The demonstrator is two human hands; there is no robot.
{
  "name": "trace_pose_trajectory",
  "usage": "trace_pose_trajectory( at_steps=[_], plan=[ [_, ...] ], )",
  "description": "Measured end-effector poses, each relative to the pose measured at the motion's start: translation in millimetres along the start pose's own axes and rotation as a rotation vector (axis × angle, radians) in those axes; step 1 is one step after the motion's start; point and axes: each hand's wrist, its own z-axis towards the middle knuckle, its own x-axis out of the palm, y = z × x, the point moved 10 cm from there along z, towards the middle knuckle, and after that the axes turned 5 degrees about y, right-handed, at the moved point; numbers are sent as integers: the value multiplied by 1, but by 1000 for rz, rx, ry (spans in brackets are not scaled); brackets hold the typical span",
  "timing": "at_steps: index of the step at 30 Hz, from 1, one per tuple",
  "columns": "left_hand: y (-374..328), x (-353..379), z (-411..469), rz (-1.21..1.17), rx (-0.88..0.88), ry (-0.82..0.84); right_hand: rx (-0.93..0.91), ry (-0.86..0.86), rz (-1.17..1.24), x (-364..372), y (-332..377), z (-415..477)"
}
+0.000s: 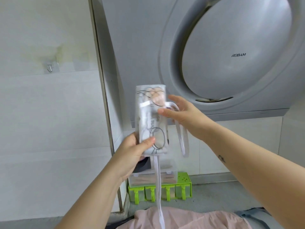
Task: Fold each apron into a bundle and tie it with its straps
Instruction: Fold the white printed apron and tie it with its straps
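Observation:
A white apron with a flower print, folded into a narrow upright bundle (pixel 149 119), is held up in front of the range hood. My left hand (pixel 133 152) grips its lower end, thumb across the front. My right hand (pixel 179 113) is at the bundle's right side near the middle, with a white strap (pixel 181 138) looped around its fingers and trailing down below the wrist. A second strap (pixel 158 187) hangs straight down from the bundle's bottom. A pink apron (pixel 181 219) lies on the counter below.
A grey range hood (pixel 231 55) fills the upper right. A green spice rack (pixel 160 190) with a clear box on top stands on the counter against the tiled wall. A metal hook (pixel 50 67) is stuck on the left wall. Grey-blue cloth (pixel 254 215) lies right of the pink apron.

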Motion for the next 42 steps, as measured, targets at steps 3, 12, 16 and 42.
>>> trace_pose_trajectory(
  at_steps=[3,12,16,42],
  plan=[
    [-5,-28,6,-99,53,-167,-319,-448,-291,-30,35,-39],
    [-33,-19,13,-126,197,-182,83,205,77,69,-61,-41],
    [-39,-24,12,-157,216,-170,61,248,270,69,-51,-42],
    [-44,-13,-1,432,418,-279,-29,-20,-40,17,39,-44]
  ],
)
